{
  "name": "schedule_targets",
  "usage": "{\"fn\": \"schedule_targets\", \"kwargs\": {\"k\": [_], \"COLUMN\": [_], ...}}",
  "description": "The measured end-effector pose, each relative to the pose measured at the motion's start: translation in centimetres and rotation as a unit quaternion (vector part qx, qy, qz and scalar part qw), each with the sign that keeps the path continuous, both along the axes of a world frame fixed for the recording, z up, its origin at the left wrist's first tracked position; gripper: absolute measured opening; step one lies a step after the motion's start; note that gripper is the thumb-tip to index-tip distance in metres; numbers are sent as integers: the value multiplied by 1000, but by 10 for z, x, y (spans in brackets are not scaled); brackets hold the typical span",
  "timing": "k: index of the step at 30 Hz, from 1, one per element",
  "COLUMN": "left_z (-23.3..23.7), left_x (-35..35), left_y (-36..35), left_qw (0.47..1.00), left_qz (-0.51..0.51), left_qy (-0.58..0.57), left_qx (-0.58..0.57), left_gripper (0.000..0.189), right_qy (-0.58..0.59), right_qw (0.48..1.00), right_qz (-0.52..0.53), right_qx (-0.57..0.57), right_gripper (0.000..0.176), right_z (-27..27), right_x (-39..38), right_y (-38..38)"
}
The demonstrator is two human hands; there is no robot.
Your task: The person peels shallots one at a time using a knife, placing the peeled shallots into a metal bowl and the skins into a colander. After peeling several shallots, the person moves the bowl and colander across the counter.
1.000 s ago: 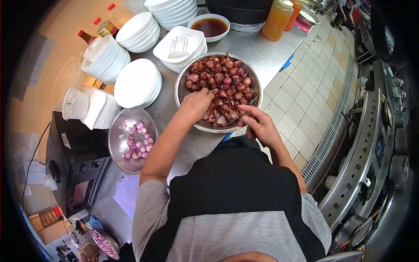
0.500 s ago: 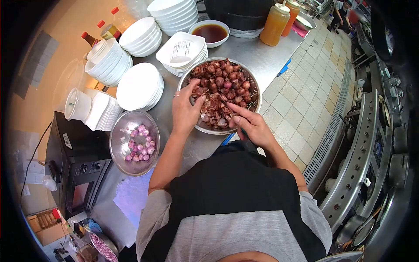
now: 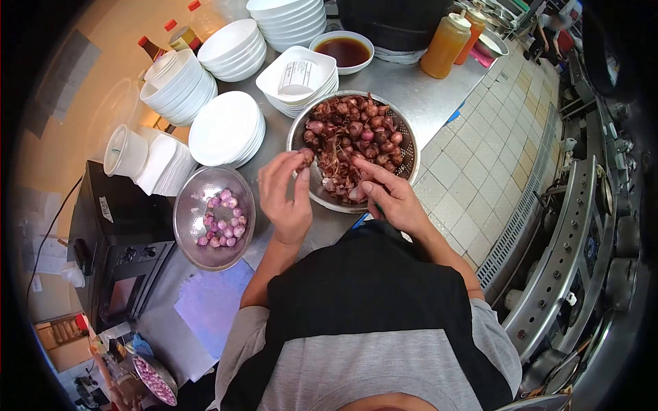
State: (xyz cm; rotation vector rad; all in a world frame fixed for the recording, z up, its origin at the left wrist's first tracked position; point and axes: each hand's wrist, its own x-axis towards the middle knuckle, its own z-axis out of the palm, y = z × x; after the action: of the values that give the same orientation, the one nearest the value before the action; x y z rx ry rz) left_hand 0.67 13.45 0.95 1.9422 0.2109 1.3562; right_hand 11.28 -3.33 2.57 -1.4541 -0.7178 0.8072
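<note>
My left hand (image 3: 286, 195) pinches an unpeeled shallot (image 3: 305, 158) between thumb and fingers over the near left rim of a perforated metal colander (image 3: 409, 145). The colander holds many brown-skinned shallots (image 3: 375, 130) and loose papery skins (image 3: 336, 168). Over its near right side, my right hand (image 3: 396, 202) is closed around what looks like a small knife with a green handle (image 3: 375, 212); the blade is mostly hidden by the fingers. Left of my left forearm, a second metal colander (image 3: 195, 253) contains several peeled, pink-purple shallots (image 3: 226, 229).
White bowls (image 3: 233, 51) and plates (image 3: 223, 127) are stacked behind. A bowl of dark liquid (image 3: 343, 51) and sauce bottles (image 3: 444, 48) stand farther back. A black oven (image 3: 127, 240) is at left, stoves (image 3: 548, 274) at right. Another person (image 3: 545, 38) is at the far right.
My left hand has lifted out of the colander toward the left, now with a shallot in its fingertips. My right hand has stayed nearly in place. The view has shifted slightly.
</note>
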Motion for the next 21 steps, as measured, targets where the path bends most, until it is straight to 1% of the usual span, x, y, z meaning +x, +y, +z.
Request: {"fn": "schedule_targets", "kwargs": {"k": [2,3,4,5,6,7,8,9,11,12,14,15,17,20,21], "left_z": [3,2,0,-2,-4,-6,-8,-10,-13,-15,-20,-18,-16,-18,-18], "left_x": [-6,-3,1,4,3,2,1,2,2,2,1,1,1,-1,-2], "left_y": [1,-2,-8,-12,-9,-5,-2,-2,-2,-2,-3,-3,-5,-2,-1], "left_qw": [987,987,985,888,887,813,722,722,678,679,711,712,732,747,748], "left_qz": [45,44,-96,-226,-226,-308,-384,-383,-400,-400,-408,-408,-401,-389,-387], "left_qy": [60,60,28,-8,-9,10,29,29,29,29,28,27,15,40,39], "left_qx": [141,140,-137,-401,-402,-494,-575,-576,-616,-615,-572,-571,-550,-538,-538], "left_gripper": [27,27,26,25,25,27,28,28,33,33,35,35,35,35,35], "right_qy": [-5,-11,-11,-14,-18,-33,-33,-44,-56,-67,-80,-80,-77,-82,-60], "right_qw": [1000,1000,1000,1000,999,998,998,997,996,995,995,994,994,993,994], "right_qz": [7,12,11,26,41,47,47,57,67,64,62,67,72,80,87], "right_qx": [4,6,5,5,5,2,1,-11,-22,-21,-20,-13,-7,-12,-36], "right_gripper": [40,40,40,41,41,43,43,44,45,45,46,45,45,45,46], "right_z": [4,5,4,3,3,4,7,10,11,10,9,7,5,7,10], "right_x": [-2,-4,-5,-7,-8,-9,-9,-10,-11,-12,-11,-11,-10,-9,-8], "right_y": [1,1,0,0,0,1,0,0,0,0,0,0,0,1,1]}}
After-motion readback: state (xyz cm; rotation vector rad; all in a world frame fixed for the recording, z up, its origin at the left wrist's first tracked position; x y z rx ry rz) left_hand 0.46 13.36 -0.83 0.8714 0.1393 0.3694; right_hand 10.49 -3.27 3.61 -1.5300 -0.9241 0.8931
